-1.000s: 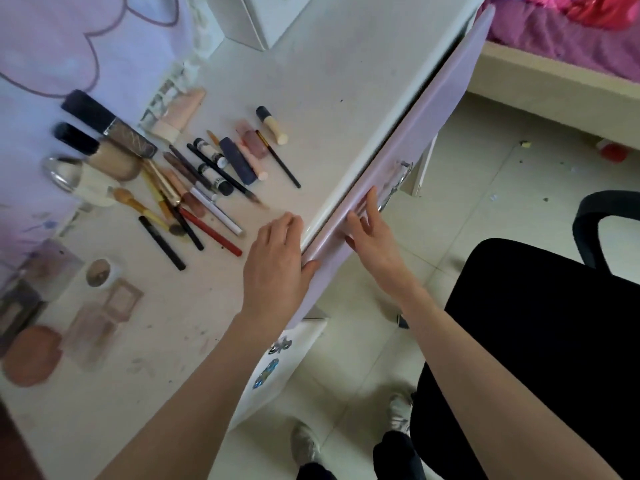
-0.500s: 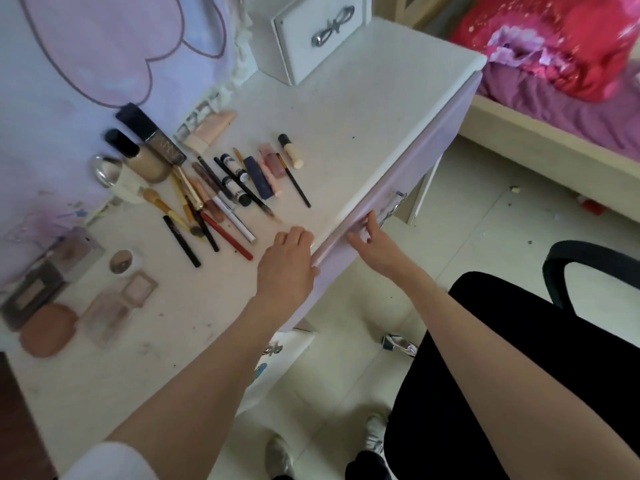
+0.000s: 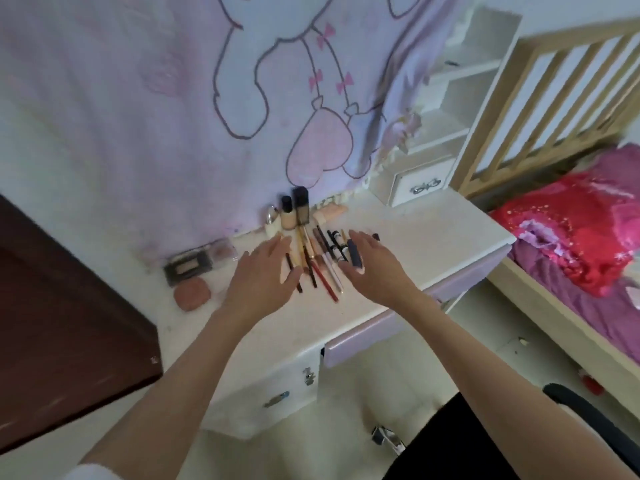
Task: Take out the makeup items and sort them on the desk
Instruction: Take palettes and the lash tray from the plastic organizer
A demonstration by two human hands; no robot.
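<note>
Makeup lies sorted on the white desk (image 3: 408,237). Several pencils and brushes (image 3: 320,268) lie side by side in a row in the middle. Foundation bottles (image 3: 294,209) stand at the back against the cloth. Flat palettes (image 3: 190,266) and a round pink compact (image 3: 192,296) lie at the left. My left hand (image 3: 263,282) hovers open over the left end of the pencil row. My right hand (image 3: 375,268) hovers open over the right end, partly hiding a dark blue tube (image 3: 355,259). Neither hand holds anything. The lilac drawer front (image 3: 398,323) is pushed in.
A pink cartoon cloth (image 3: 242,98) hangs behind the desk. A small white drawer unit (image 3: 420,187) and shelves stand at the back right. A bed with red and purple bedding (image 3: 571,230) is on the right. A black chair (image 3: 467,441) sits below, a dark brown panel (image 3: 62,323) at left.
Both hands have left the drawer front and moved up over the row of pencils. The drawer is now shut. The view has tilted up toward the wall.
</note>
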